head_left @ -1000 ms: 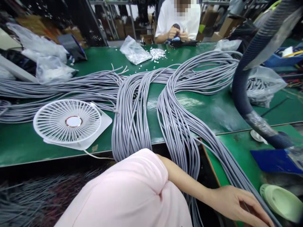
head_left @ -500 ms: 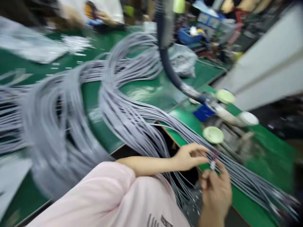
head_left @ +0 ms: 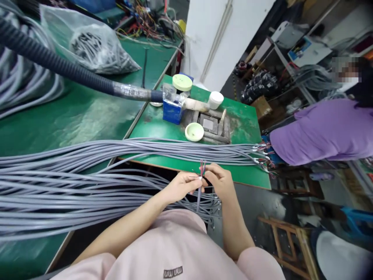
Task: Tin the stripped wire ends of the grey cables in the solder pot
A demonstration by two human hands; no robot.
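A grey cable stands upright between my hands, its stripped end fanning into thin coloured wires, red and dark ones among them. My left hand pinches the cable just where the wires come out, by a small white bit. On the other side, my right hand has its thumb and forefinger closed at the wires. Just beyond my hands, a long bundle of grey cables lies across the green bench. More grey cables run beneath my left forearm.
A blue box carries a nozzle on a dark corrugated hose. Nearby are a soldering pot, a pale green dish and a white cup. A clear bag lies back left. A person in purple is at right.
The view has swung to the right. My left hand, earlier apart with fingers loosely open, now grips the cable at its stripped end. My right hand's fingers have moved up to the wires, which spread apart.
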